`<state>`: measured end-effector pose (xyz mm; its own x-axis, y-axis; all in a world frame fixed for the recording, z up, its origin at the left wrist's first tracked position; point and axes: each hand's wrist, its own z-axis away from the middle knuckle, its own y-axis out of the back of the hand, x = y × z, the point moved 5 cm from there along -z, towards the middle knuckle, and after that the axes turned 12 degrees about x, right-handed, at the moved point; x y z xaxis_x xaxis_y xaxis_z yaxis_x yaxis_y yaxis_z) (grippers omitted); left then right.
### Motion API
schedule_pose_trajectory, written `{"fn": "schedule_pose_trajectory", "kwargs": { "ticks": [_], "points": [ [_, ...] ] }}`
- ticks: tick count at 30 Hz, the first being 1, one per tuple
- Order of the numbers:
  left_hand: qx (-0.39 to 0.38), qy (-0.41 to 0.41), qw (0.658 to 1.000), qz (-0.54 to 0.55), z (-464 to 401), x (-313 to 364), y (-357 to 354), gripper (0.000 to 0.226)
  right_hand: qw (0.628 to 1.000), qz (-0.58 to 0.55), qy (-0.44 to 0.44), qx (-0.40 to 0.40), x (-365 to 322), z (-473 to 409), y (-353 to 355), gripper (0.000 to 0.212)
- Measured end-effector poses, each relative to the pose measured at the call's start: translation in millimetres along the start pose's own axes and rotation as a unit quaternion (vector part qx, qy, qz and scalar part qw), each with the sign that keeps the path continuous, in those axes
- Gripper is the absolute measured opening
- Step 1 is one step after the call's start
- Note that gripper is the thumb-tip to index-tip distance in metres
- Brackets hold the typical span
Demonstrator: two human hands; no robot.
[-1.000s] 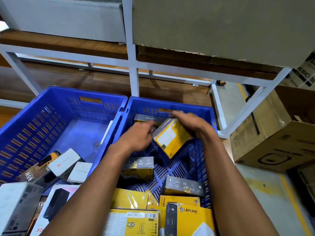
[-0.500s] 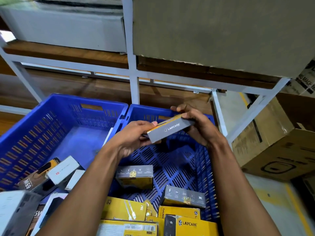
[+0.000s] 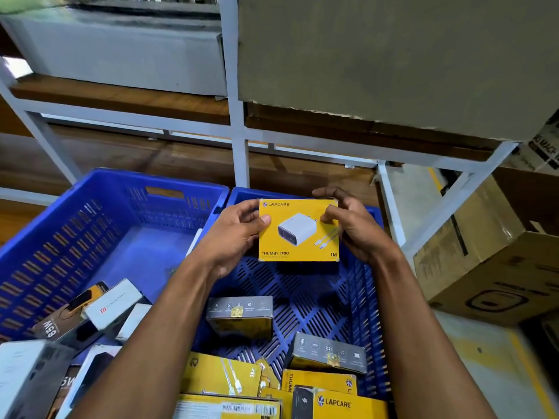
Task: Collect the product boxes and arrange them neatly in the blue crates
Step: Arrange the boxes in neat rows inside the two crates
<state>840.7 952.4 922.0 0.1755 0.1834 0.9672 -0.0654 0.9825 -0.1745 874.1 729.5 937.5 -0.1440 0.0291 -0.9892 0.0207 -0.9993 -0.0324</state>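
Both forearms are seen bare to the frame's edge; the left hand [image 3: 234,237] and right hand [image 3: 354,234] are ungloved, unadorned.

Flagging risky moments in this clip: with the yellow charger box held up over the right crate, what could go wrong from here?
1. The square yellow cardboard charger box is pinched only at its side edges by the left hand and right hand; it could slip and fall into the right blue plastic crate.
2. The grey-topped boxes lie scattered and askew on the crate floor, so placing it among them may leave the row untidy.
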Motion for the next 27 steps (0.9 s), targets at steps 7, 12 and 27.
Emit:
{"fn": "schedule_pose_trajectory", "kwargs": {
  "ticks": [7,12,27],
  "points": [
    [-0.024,-0.005,0.998,-0.064,-1.1,-5.7,-1.5,0.033,0.996,0.074,0.036,0.037,6.0,-8.3,8.3,0.035],
    [-0.047,-0.026,0.989,-0.139,-3.0,-7.4,-11.6,0.028,0.975,0.185,0.106,0.06,2.7,-6.0,16.9,0.03],
    [-0.002,-0.124,0.889,-0.441,-21.8,-8.0,-54.2,0.044,0.784,0.466,0.287,0.293,-17.6,10.1,14.7,0.029]
  ]
}}
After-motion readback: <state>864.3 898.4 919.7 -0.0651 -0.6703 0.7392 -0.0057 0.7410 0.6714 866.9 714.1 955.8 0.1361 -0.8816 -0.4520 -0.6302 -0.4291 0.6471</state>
